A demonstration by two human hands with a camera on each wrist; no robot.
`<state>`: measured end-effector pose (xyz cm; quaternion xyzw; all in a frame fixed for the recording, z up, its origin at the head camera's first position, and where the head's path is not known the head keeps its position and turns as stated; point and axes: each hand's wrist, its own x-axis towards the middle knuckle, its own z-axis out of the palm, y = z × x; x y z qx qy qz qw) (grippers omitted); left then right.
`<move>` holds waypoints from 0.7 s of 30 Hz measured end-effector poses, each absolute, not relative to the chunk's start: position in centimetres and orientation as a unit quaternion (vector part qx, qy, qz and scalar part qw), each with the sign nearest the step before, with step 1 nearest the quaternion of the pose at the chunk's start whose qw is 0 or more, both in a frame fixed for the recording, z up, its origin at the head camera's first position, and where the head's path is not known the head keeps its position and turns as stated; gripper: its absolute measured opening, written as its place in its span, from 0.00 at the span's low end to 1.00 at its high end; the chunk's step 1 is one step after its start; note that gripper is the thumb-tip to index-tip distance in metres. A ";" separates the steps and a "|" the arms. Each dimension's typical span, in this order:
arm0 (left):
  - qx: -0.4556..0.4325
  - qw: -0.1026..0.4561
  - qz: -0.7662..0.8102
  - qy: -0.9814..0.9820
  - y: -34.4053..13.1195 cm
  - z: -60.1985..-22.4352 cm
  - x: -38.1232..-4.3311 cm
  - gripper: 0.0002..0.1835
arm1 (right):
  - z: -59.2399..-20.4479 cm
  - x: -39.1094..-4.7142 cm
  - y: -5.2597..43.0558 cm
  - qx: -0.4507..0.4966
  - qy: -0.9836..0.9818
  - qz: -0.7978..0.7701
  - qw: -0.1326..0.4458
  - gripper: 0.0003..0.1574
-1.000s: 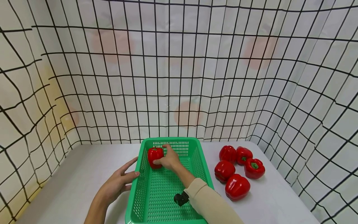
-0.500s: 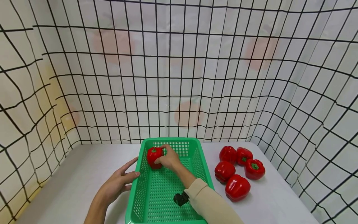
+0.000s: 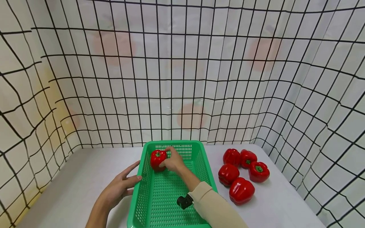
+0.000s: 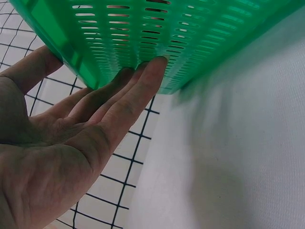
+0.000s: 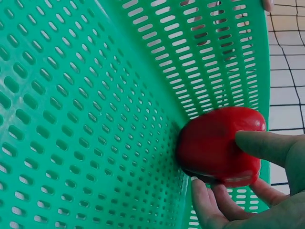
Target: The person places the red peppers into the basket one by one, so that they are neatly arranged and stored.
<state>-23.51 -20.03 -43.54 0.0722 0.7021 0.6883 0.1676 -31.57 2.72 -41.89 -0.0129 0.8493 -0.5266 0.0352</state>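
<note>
A red bell pepper (image 3: 158, 160) stands stem up in the far left corner of the green basket (image 3: 163, 196). My right hand (image 3: 173, 162) holds it, thumb on its near side and fingers at its far side. In the right wrist view, the pepper (image 5: 217, 145) sits by the slotted wall, with the fingers (image 5: 205, 200) curved along its lower side. My left hand (image 3: 117, 186) is at the basket's left side. Its fairly straight fingers (image 4: 138, 95) lie against the outer wall, and the thumb (image 4: 35, 67) is up at the rim.
Several red bell peppers (image 3: 241, 190) lie grouped on the white table (image 3: 280, 196) right of the basket. A black grid net (image 3: 182, 79) encloses the back and both sides. A small black camera (image 3: 184, 201) hangs from the right wrist over the basket floor.
The bell pepper in my right hand tipped slightly left and came back more upright, with its stem now facing up. The left hand and basket stay in place.
</note>
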 end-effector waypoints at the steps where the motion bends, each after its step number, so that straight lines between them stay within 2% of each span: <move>1: 0.071 0.167 0.688 0.703 -20.0 -43.6 -23.5 0.42 | -41.9 -31.6 2.8 -0.012 0.849 -0.528 0.037 0.41; 12: 0.081 0.177 0.694 0.693 -20.2 -43.7 -23.7 0.41 | -41.5 -31.7 3.3 -0.010 0.851 -0.522 0.050 0.46; 17: 0.075 0.175 0.690 0.698 -20.1 -43.7 -23.8 0.42 | -38.8 -31.7 4.8 -0.033 0.865 -0.496 0.070 0.50; 21: 0.072 0.172 0.688 0.701 -20.1 -43.6 -23.7 0.42 | -35.8 -31.3 7.3 -0.050 0.886 -0.458 0.053 0.49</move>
